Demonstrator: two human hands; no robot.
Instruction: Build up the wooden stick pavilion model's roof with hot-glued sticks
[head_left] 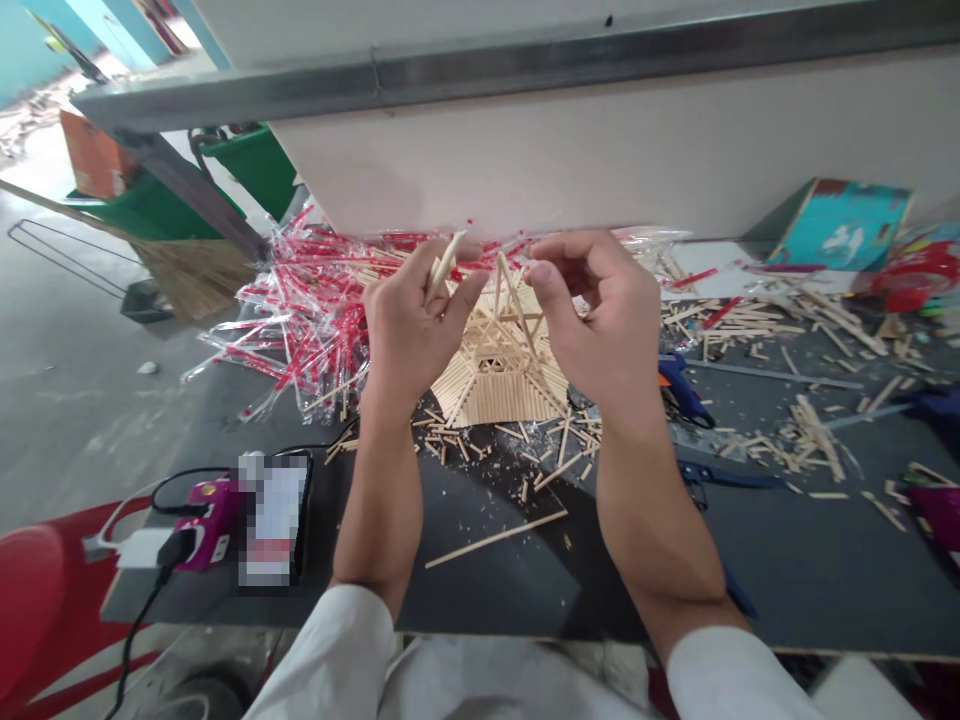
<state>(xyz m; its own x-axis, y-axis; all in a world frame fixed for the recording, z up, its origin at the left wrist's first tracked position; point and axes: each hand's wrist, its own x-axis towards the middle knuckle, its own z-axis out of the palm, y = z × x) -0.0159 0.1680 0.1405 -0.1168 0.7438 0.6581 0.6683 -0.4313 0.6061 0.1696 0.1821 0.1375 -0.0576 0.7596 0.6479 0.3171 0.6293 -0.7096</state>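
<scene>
Wooden stick model, one: between left hand and right hand. Left: half-curled, gripping pale sticks. Right: fingers loosely curled, thumb near the peak; any hold, cannot tell. Hazard: a brushing thumb or weakly bonded joint could knock the slender peak askew.

Bright light washes out the floor far left; shadow darkens the near tabletop; the phone screen is pixelated.

The dark table bears a stick model at centre, wrappers at left, a phone and socket block at lower left, 1 long stick below centre, a glue gun right of centre, scraps at right.
</scene>
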